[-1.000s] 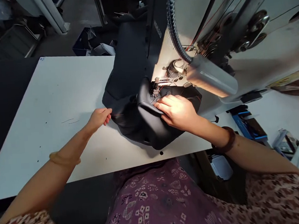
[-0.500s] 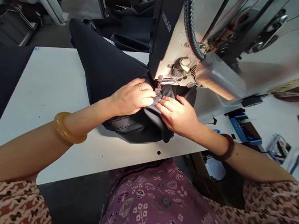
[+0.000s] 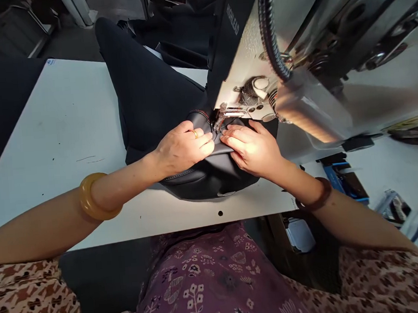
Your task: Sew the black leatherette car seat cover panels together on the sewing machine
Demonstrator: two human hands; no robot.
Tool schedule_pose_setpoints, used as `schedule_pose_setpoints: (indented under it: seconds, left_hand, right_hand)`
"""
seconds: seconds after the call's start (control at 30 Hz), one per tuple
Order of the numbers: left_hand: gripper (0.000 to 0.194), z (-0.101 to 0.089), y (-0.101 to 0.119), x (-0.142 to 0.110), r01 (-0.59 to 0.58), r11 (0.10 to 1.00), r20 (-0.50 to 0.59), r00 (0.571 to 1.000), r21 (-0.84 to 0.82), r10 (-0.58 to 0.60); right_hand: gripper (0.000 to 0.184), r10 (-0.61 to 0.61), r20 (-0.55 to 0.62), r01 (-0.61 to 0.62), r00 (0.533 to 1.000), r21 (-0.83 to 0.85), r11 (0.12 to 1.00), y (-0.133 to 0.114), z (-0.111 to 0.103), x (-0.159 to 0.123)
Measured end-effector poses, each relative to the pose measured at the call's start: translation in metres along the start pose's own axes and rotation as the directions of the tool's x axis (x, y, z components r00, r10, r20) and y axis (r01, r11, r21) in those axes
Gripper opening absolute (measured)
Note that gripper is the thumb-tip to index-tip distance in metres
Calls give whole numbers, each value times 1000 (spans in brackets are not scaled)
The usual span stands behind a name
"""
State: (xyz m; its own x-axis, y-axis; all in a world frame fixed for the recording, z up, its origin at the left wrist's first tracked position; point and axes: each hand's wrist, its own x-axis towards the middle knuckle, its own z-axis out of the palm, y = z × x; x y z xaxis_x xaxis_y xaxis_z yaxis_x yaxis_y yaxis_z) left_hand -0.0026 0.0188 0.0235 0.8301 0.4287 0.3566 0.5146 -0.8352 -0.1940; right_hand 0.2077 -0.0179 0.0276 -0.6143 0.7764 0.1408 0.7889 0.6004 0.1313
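Observation:
A black leather-like cover [image 3: 221,172] with pale and reddish stitching lies bunched under the presser foot [image 3: 219,118] of a sewing machine [image 3: 240,67]. Just left of the foot, my left hand [image 3: 184,146] has its fingers curled and closed on the cover's edge. Close by on the right, my right hand [image 3: 253,145] pinches a fold of the same material, its fingertips near the foot. Both thumbs are partly hidden. The rest of the cover, a smooth dark panel [image 3: 149,89], spreads to the back left over the white table [image 3: 69,124].
Dark material [image 3: 184,28] is heaped behind the table. A braided cable [image 3: 270,31] and a clear plastic guard [image 3: 309,105] hang at the machine's head. On the right lies a blue box [image 3: 344,177]. A hole [image 3: 220,213] sits near the table's front edge.
The cover has shifted and refolded at the foot, and a curved red-stitched seam now shows behind my left hand. My left fingers have curled in more; my right hand has moved slightly right.

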Motion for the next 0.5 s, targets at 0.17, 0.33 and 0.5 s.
schedule_pose_setpoints:
  seconds: [0.17, 0.33, 0.5]
  left_hand:
    - [36, 3, 4, -3, -124, 964, -24, 991, 235, 133]
    - [34, 6, 10, 0, -89, 961, -30, 995, 264, 100]
    - [30, 11, 13, -9, -24, 983, -140, 989, 180, 50]
  right_hand:
    - [37, -13, 44, 11, 999, 37, 999, 5, -2, 3]
    - [39, -37, 55, 35, 998, 44, 998, 11, -1, 5]
    - [40, -63, 22, 62, 998, 52, 997, 17, 2, 5]
